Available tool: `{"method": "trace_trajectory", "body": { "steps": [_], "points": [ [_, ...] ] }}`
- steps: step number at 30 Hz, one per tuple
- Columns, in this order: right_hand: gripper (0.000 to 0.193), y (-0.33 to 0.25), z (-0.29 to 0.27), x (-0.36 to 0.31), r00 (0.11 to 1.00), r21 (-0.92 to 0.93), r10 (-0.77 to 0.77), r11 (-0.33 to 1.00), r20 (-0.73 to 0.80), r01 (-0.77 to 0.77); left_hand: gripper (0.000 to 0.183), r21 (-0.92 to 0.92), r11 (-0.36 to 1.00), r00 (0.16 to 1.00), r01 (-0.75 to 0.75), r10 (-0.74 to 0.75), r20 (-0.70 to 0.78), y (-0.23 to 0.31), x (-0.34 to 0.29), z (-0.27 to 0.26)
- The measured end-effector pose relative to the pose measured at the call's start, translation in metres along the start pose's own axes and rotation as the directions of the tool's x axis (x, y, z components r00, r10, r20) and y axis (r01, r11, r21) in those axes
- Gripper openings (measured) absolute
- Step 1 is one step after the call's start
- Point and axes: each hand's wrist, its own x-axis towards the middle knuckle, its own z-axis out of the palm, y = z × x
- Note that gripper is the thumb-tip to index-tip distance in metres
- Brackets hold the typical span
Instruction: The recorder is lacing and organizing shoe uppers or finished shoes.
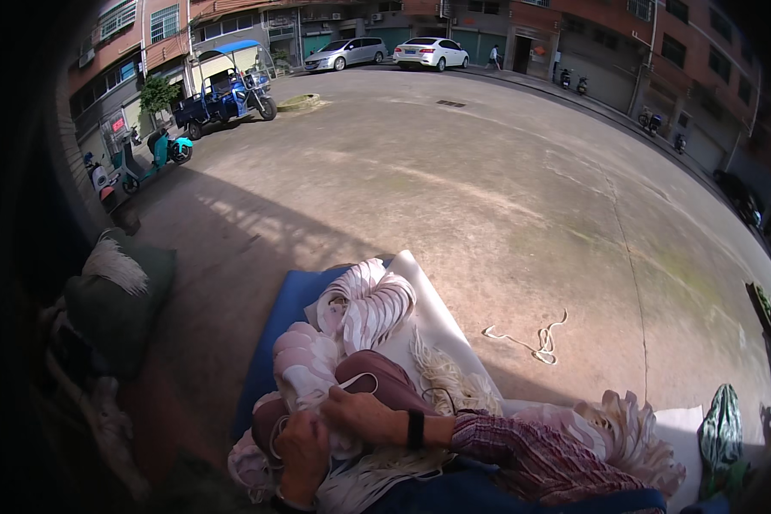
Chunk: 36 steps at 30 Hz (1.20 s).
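My left hand [303, 447] and my right hand [361, 415] are close together at the lower middle, fingers closed in a pinch. A thin white cord [366, 374] loops out from between them, with another loop beside the left hand. Just beyond the hands lies a smooth maroon-brown rounded piece [382, 372]. Against it rest layered pale pink pieces with curved edges [303, 355]; their exact kind is unclear. Farther out, a fanned stack of similar pink-and-white pieces [377, 310] lies curled. The fingertips are too small to make out fully.
A bundle of white cords [445, 373] lies on a white sheet [441, 300] over a blue surface [270, 334]. More fanned pieces [630, 437] are at right. A loose cord [543, 344] lies on the concrete. Left stands a dark green sack [116, 300]. Vehicles park far off.
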Motion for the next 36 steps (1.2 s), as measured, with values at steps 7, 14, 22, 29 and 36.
{"method": "trace_trajectory", "body": {
  "steps": [7,14,22,29,36],
  "points": [
    [0.018,0.001,-0.004,0.004,0.999,-0.019,-0.044,0.999,0.003,0.044,0.009,-0.069,0.997,1.0,0.018,-0.017,0.02,-0.005,0.004,-0.001],
    [0.017,-0.005,-0.006,0.004,1.0,-0.032,-0.022,0.999,0.008,0.022,0.01,-0.056,0.998,1.0,0.012,-0.012,0.001,-0.012,0.004,0.006],
    [0.014,0.006,-0.003,0.013,0.994,-0.07,-0.108,0.992,-0.009,0.107,0.007,-0.11,0.993,0.998,0.047,-0.042,0.048,-0.013,0.006,0.004],
    [0.016,0.002,-0.004,0.013,0.995,-0.048,-0.095,0.994,0.023,0.096,0.01,-0.03,0.999,1.0,-0.013,0.013,0.001,-0.011,0.002,0.007],
    [0.019,-0.006,0.004,0.016,0.995,-0.188,-0.048,0.98,0.084,0.063,0.012,-0.031,1.0,0.999,0.002,-0.001,0.051,-0.006,-0.003,-0.006]
  ]
}}
